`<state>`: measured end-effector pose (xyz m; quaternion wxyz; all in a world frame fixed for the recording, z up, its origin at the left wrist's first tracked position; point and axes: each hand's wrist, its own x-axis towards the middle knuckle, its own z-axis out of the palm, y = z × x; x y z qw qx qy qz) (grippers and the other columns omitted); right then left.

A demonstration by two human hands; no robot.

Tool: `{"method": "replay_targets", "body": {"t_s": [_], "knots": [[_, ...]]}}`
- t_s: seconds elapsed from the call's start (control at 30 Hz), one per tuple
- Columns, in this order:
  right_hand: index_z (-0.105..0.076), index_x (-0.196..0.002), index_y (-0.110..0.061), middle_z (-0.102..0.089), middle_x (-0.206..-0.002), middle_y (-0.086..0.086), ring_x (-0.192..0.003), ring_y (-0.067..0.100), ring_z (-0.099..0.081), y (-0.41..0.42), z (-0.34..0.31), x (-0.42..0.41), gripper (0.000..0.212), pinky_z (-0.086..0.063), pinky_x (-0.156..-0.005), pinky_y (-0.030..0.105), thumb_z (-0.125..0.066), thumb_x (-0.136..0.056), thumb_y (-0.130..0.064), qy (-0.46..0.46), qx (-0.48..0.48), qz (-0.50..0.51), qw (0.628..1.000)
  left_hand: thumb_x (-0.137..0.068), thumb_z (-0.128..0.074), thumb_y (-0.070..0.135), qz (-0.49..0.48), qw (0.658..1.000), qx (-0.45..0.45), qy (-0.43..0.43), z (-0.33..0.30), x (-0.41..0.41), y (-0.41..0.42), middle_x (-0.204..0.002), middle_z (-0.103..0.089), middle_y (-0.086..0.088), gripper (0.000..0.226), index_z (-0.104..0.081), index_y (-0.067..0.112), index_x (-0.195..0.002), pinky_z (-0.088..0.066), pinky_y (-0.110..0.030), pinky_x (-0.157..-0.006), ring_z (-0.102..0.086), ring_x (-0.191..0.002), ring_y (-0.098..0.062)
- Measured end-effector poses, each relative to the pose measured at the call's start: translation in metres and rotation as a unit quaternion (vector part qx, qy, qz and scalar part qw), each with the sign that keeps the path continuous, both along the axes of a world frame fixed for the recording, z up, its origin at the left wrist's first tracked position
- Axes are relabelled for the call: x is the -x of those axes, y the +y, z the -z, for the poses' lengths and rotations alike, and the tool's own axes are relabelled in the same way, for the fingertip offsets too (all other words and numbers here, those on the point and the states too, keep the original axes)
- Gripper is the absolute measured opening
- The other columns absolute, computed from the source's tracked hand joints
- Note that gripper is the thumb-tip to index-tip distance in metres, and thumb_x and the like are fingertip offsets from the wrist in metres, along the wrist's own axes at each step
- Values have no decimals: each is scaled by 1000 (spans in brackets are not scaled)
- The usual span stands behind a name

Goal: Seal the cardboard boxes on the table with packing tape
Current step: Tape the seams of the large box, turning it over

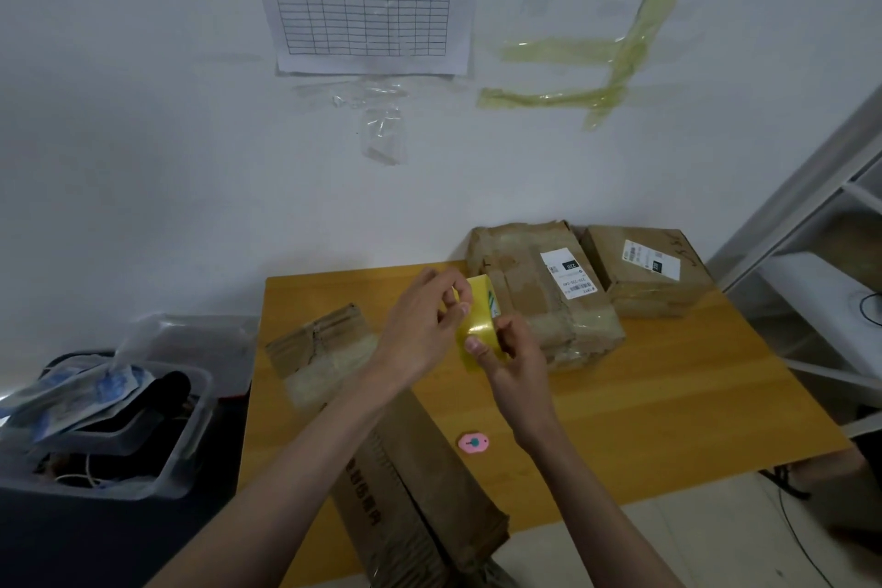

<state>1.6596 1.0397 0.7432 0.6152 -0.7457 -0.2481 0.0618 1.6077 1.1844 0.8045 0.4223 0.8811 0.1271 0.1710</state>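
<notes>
I hold a yellow roll of packing tape [478, 322] above the middle of the wooden table [668, 396]. My left hand [425, 329] picks at the roll's upper edge with curled fingers. My right hand [513, 356] grips the roll from below, thumb pressed on its face. A long cardboard box [396, 468] lies under my left forearm and reaches past the table's front edge. Two more cardboard boxes stand at the back, a wrinkled one with a white label [544, 291] and a smaller one [649, 272] to its right.
A small pink cutter [473, 443] lies on the table near the long box. A clear plastic bin [110, 420] with bags and cables stands to the left of the table. A white shelf frame [821, 253] rises on the right. Tape strips hang on the wall.
</notes>
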Motion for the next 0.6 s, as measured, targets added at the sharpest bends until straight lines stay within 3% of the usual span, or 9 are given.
{"method": "replay_targets", "body": {"t_s": [0.13, 0.3, 0.4, 0.5, 0.6], "knots": [[-52, -94, -9, -54, -86, 13, -76, 25, -48, 0, -4, 0, 44, -41, -63, 40, -65, -86, -50, -6, 0, 2, 1000, -99, -60, 22, -6, 1000, 1, -9, -1, -6, -2, -91, -48, 13, 10, -59, 28, -91, -51, -32, -72, -55, -77, -5], [-50, -93, -12, -50, -79, -19, -73, 2, -44, -3, -6, -3, 37, -38, -62, 18, -67, -87, -45, -2, -7, 12, 1000, -96, -65, 22, -23, 999, 14, -18, 1, -14, -8, -94, -47, 13, 10, -60, 29, -92, -56, -39, -76, -57, -80, -4], [-49, -91, -14, -49, -80, -15, -75, 7, -44, -6, -4, -7, 35, -40, -64, 25, -69, -88, -43, 6, -14, 11, 1000, -93, -70, 23, -27, 999, 38, -14, 5, -20, -10, -102, -47, 12, 15, -58, 31, -98, -57, -34, -73, -59, -83, -3], [-48, -91, -10, -51, -84, 7, -77, 24, -45, -12, 2, -8, 41, -41, -65, 39, -69, -86, -45, 6, -22, 11, 1000, -84, -80, 22, -19, 995, 95, 25, 6, -28, -3, -105, -54, 7, 43, -46, 33, -108, -49, -29, -58, -66, -75, -15], [-48, -90, -13, -52, -82, -3, -76, 12, -47, -16, 5, -7, 38, -41, -65, 29, -69, -84, -44, 9, -13, 19, 1000, -80, -84, 25, -10, 984, 154, 95, 5, -35, 8, -104, -57, 3, 52, -45, 25, -114, -43, -17, -46, -72, -62, -16]]}}
